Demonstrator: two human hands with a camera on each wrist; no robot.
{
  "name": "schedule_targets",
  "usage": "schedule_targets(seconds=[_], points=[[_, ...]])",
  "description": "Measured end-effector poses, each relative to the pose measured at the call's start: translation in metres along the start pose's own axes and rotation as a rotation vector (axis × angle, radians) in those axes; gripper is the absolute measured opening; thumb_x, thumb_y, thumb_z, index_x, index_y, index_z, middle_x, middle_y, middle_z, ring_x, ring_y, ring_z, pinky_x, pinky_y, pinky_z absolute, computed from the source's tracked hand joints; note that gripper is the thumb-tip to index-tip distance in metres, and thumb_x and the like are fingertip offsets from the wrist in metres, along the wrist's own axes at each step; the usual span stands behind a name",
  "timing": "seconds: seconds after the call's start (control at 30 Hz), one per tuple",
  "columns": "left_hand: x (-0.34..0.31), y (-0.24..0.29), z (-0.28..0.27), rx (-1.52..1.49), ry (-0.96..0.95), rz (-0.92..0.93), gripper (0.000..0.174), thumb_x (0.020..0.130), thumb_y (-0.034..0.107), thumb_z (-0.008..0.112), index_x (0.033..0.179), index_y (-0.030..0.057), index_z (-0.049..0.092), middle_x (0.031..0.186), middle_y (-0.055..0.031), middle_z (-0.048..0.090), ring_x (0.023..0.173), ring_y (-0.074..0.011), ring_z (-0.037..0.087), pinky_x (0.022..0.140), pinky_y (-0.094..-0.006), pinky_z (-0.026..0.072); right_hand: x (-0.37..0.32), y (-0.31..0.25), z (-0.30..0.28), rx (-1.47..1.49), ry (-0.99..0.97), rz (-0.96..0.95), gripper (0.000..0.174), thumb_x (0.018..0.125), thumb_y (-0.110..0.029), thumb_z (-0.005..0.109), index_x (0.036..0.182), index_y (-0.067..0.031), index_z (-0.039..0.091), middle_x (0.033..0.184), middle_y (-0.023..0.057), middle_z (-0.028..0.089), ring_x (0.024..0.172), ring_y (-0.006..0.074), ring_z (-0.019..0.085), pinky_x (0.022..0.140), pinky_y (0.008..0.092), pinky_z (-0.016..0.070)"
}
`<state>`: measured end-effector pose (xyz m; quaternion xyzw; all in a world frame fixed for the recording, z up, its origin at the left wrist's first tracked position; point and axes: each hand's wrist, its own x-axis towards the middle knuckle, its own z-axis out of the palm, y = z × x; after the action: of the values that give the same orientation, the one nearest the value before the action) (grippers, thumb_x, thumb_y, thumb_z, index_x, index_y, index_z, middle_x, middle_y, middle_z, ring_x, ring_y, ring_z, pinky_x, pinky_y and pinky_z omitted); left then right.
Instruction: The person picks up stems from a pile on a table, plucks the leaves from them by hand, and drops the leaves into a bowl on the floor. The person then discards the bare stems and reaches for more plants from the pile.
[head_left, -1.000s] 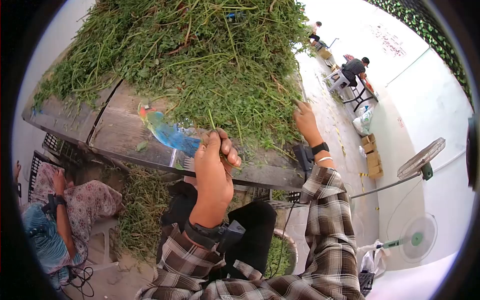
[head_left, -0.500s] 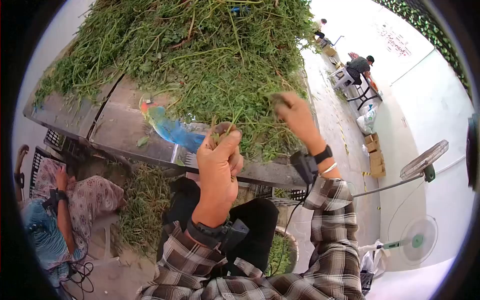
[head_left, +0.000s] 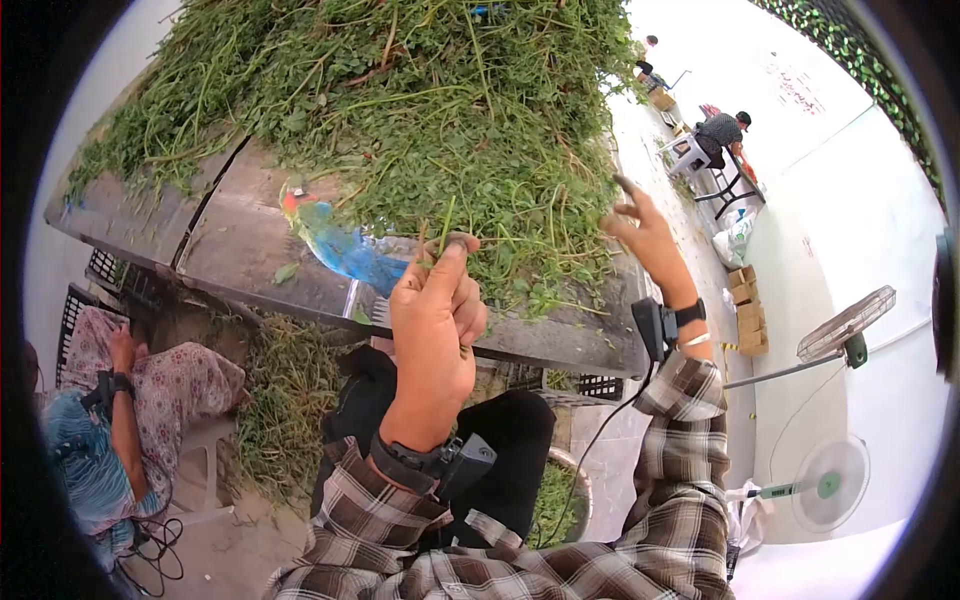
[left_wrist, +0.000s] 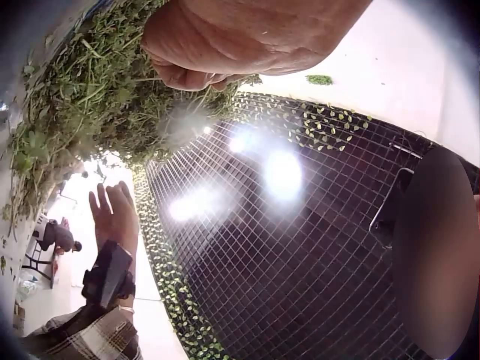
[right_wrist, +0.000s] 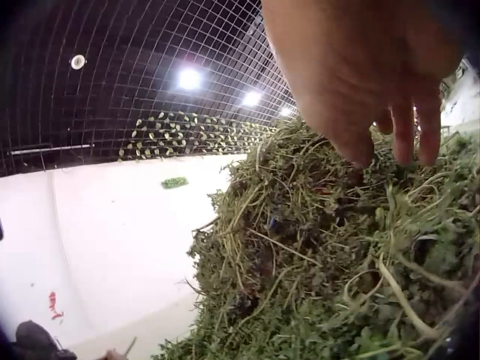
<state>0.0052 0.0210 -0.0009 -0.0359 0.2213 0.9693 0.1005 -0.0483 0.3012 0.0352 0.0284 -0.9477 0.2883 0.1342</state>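
Between the left hand's [head_left: 432,320] thumb and forefinger stand a few green stems [head_left: 441,232], pinched upright, with the other fingers curled toward the palm. Just beyond these fingertips begins the heap [head_left: 420,110] of cut greens. Its near fringe meets the stems, and it covers most of the table [head_left: 240,255]. Left of the fingers lies a bare strip of tabletop with a blue print [head_left: 340,262]. Under the wrist runs the table's near edge, with the person's lap below.

The right hand [head_left: 648,232] holds nothing. Its fingers are spread wide and straight at the heap's right edge, close over the outermost sprigs; whether they touch I cannot tell. Right of those fingers the table ends and open floor runs toward two fans [head_left: 843,320]. Between the hands, loose greens trail along the table's near edge.
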Motion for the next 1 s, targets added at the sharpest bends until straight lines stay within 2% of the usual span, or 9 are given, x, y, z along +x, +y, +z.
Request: schedule_targets(seconds=[0.2,0.3,0.4,0.5,0.6,0.73,0.87,0.9,1.0], points=[[-0.001,-0.002,0.001,0.005,-0.030,-0.011,0.013,0.090,0.013,0.049,0.094,0.0006,0.051,0.054,0.0079,0.026,0.042,-0.0021,0.023,0.037,-0.0197,0.0191,-0.024,-0.011,0.022,-0.229,-0.322,0.085,0.097,0.063,-0.030,0.075,0.138,-0.0035,0.020,0.133,0.0289,0.032,0.107,0.0323,0.050,0.091,0.0356,0.0408],[-0.001,-0.004,0.002,0.019,-0.028,-0.014,0.014,0.090,0.014,0.049,0.094,0.0006,0.051,0.054,0.0077,0.026,0.042,-0.0021,0.023,0.037,-0.0195,0.0190,-0.012,0.016,0.042,-0.405,-0.275,0.033,0.094,0.064,-0.028,0.073,0.136,0.0006,0.020,0.132,0.0309,0.032,0.111,0.0379,0.047,0.091,0.0381,0.0413],[-0.001,-0.004,0.001,0.023,-0.018,-0.018,0.014,0.090,0.014,0.050,0.094,0.0007,0.051,0.054,0.0075,0.026,0.042,-0.0021,0.023,0.037,-0.0195,0.0191,0.013,0.034,0.055,-0.367,-0.071,-0.024,0.079,0.068,-0.021,0.068,0.132,0.0036,0.030,0.126,0.0290,0.042,0.104,0.0366,0.052,0.090,0.0357,0.0404],[0.000,-0.002,0.001,0.030,-0.026,-0.008,0.014,0.090,0.014,0.050,0.095,0.0009,0.050,0.054,0.0075,0.026,0.042,-0.0021,0.023,0.037,-0.0196,0.0193,0.037,0.037,0.061,-0.264,0.169,0.055,0.055,0.067,-0.017,0.065,0.114,0.0072,0.049,0.098,0.0268,0.059,0.094,0.0384,0.056,0.083,0.0383,0.0440],[0.000,-0.003,0.002,0.029,-0.014,-0.022,0.014,0.090,0.014,0.050,0.095,0.0010,0.050,0.054,0.0077,0.026,0.042,-0.0020,0.023,0.038,-0.0197,0.0194,0.057,0.032,0.049,-0.084,0.266,0.074,0.050,0.070,-0.016,0.063,0.112,0.0068,0.050,0.098,0.0261,0.059,0.091,0.0376,0.057,0.079,0.0385,0.0443],[0.001,0.000,0.001,0.020,-0.016,-0.028,0.015,0.090,0.015,0.049,0.096,0.0012,0.050,0.054,0.0077,0.026,0.042,-0.0020,0.023,0.038,-0.0196,0.0193,0.052,0.018,0.040,-0.085,0.224,0.029,0.048,0.074,-0.019,0.061,0.114,0.0043,0.051,0.098,0.0244,0.059,0.089,0.0351,0.057,0.079,0.0373,0.0440],[0.000,0.004,0.000,0.003,-0.027,-0.024,0.015,0.090,0.015,0.049,0.095,0.0013,0.050,0.055,0.0078,0.026,0.042,-0.0019,0.023,0.038,-0.0193,0.0195,0.032,0.036,0.032,-0.013,-0.146,0.069,0.051,0.073,-0.020,0.063,0.117,0.0019,0.049,0.102,0.0202,0.059,0.085,0.0297,0.059,0.077,0.0356,0.0452],[0.000,0.004,0.000,0.000,-0.026,-0.028,0.015,0.090,0.015,0.049,0.095,0.0013,0.050,0.055,0.0078,0.026,0.042,-0.0019,0.023,0.038,-0.0193,0.0195,0.023,0.018,0.026,0.037,-0.120,0.242,0.050,0.073,-0.020,0.063,0.116,0.0012,0.051,0.104,0.0192,0.059,0.083,0.0246,0.060,0.075,0.0339,0.0465],[0.000,0.006,-0.001,0.003,-0.033,-0.024,0.014,0.090,0.015,0.049,0.095,0.0014,0.050,0.055,0.0078,0.026,0.043,-0.0019,0.024,0.038,-0.0192,0.0198,0.017,0.024,0.015,-0.050,0.100,0.101,0.046,0.073,-0.018,0.063,0.114,0.0016,0.053,0.102,0.0166,0.059,0.078,0.0210,0.060,0.069,0.0312,0.0479]])
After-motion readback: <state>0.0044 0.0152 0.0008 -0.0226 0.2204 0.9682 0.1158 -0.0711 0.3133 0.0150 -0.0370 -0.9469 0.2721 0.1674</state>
